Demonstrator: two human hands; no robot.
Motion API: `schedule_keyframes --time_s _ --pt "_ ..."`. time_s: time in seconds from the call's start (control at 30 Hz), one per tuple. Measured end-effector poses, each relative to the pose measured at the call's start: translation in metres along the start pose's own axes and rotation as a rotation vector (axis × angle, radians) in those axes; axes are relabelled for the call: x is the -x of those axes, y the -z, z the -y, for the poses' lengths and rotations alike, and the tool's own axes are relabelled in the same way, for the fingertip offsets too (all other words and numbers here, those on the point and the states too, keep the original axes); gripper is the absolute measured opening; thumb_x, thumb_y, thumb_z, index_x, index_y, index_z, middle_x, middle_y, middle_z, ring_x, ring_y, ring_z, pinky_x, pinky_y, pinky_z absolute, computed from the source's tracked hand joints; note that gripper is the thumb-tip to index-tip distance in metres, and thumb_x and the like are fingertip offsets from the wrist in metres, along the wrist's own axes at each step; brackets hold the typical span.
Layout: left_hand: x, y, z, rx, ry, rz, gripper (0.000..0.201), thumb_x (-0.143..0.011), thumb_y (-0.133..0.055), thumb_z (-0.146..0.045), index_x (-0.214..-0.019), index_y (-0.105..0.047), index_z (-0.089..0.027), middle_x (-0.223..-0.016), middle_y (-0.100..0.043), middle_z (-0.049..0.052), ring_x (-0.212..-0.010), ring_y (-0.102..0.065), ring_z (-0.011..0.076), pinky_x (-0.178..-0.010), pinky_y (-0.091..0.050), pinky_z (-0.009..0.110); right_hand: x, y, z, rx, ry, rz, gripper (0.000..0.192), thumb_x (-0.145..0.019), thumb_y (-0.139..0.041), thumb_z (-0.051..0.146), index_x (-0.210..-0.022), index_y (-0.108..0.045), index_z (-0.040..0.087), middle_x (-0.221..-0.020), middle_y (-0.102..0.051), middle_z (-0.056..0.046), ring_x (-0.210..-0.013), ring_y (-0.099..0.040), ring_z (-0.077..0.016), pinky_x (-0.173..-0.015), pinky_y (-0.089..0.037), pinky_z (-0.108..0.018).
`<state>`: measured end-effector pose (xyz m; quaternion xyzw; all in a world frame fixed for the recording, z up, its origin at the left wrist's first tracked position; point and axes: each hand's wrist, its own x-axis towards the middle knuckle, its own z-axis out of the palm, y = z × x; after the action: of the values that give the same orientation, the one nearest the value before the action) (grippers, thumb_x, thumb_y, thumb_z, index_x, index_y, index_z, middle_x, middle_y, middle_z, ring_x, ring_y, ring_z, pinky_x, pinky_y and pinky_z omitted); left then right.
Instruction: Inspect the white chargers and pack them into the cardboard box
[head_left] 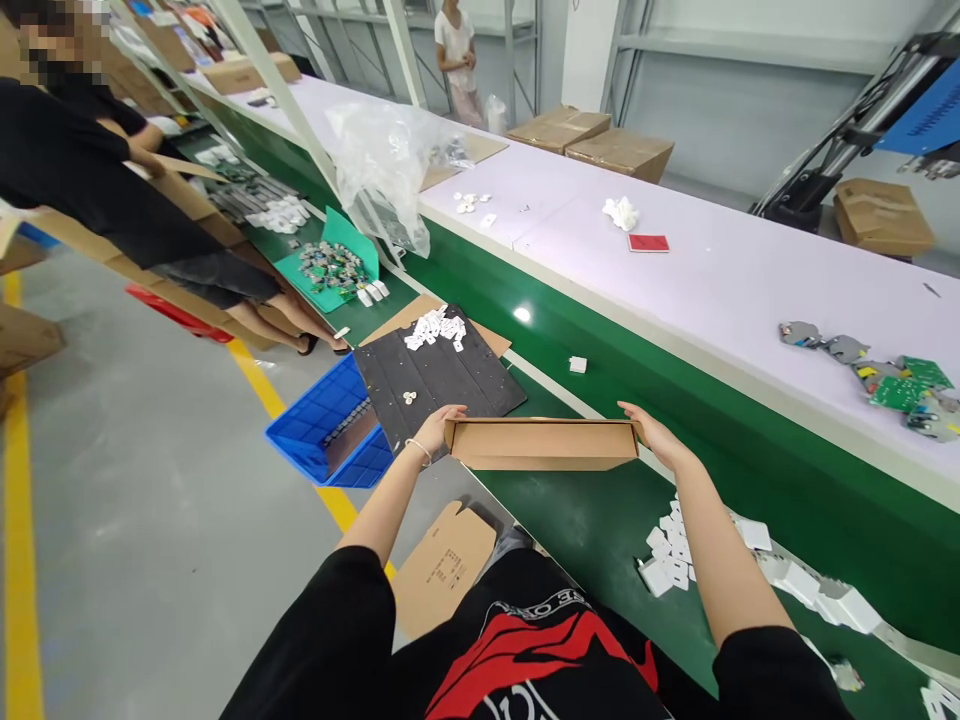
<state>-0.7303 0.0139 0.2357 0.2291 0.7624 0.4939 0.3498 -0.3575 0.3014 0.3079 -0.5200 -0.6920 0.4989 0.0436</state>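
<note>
Cardboard box [541,445] held endwise, left hand [437,428] and right hand [651,432] fingers pressed on its ends

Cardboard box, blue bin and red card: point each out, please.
cardboard box [540,458], head view, front wall.
blue bin [311,415], head view, inner floor at its left.
red card [648,242], head view, middle of its face.

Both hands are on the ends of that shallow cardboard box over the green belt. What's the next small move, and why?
Probably lower the cardboard box flat onto the bare green belt right below it. The left hand and right hand each hold one end, so it hangs in the air, open side up and empty. The white parts lie nearby, and neither hand is free to pick them up.
</note>
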Motion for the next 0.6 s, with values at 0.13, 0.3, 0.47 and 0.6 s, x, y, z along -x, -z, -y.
schedule_keyframes --time_s 0.13,0.3,0.47,0.6 --pt "0.003 -0.008 -0.005 0.143 -0.006 -0.001 0.056 -0.098 -0.051 -0.064 -0.105 -0.077 -0.014 -0.115 -0.081 0.016 -0.108 -0.077 0.0279 -0.097 -0.060 0.041 0.001 -0.012 -0.002 -0.138 -0.022 0.008 0.059 -0.103 -0.031 0.049 -0.134 -0.075 0.027 -0.153 -0.065 -0.009 -0.136 -0.063 -0.0315 -0.097 -0.059 -0.035" --pt "0.018 -0.016 -0.004 0.231 0.003 -0.024 0.065 -0.094 -0.042 -0.070 -0.098 -0.077 -0.015 -0.114 -0.083 0.017 -0.105 -0.078 0.0328 -0.091 -0.061 0.042 -0.003 -0.021 -0.010 -0.250 -0.081 -0.047 0.071 -0.101 -0.025 0.059 -0.130 -0.075 0.018 -0.137 -0.072 -0.017 -0.116 -0.072 -0.0340 -0.079 -0.062 -0.036" --pt "0.027 -0.022 -0.005 0.265 0.006 -0.032 0.071 -0.095 -0.035 -0.071 -0.101 -0.078 -0.014 -0.112 -0.083 0.015 -0.101 -0.078 0.0332 -0.088 -0.061 0.041 -0.007 -0.022 -0.008 -0.299 -0.094 -0.080 0.068 -0.098 -0.035 0.065 -0.121 -0.077 0.016 -0.119 -0.080 -0.017 -0.102 -0.075 -0.0324 -0.075 -0.061 -0.036" --pt "0.028 -0.025 -0.003 0.251 0.000 -0.047 0.069 -0.096 -0.029 -0.064 -0.099 -0.077 -0.014 -0.108 -0.083 0.014 -0.097 -0.077 0.0319 -0.083 -0.061 0.040 -0.010 -0.024 -0.006 -0.307 -0.124 -0.107 0.066 -0.101 -0.036 0.064 -0.114 -0.077 0.015 -0.108 -0.081 -0.016 -0.092 -0.075 -0.0287 -0.075 -0.061 -0.035"
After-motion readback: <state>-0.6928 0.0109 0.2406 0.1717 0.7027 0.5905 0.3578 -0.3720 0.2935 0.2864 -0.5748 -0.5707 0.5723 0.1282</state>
